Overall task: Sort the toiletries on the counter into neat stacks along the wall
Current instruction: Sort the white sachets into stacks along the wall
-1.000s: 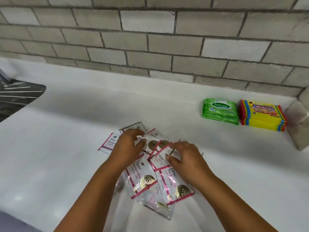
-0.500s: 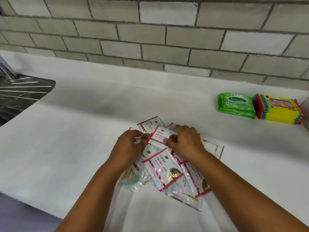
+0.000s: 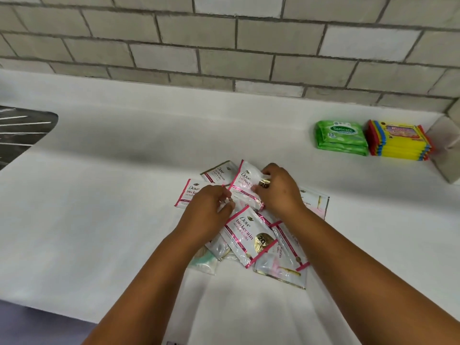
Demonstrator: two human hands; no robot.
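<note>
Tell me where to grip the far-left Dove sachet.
Pinch the Dove sachet at its bare left edge, coming from the left. It lies flat, its right part tucked under the left hand and other sachets, so only that side is free.

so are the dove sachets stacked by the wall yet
No, the Dove sachets lie scattered mid-counter under both hands, apart from the green Sanicare packs.

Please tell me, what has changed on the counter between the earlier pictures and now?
The right hand moved from the near sachets to the far side of the pile and now pinches a Dove sachet. The left hand stays on the pile. The green wipes stack and yellow stack remain by the wall.
</note>
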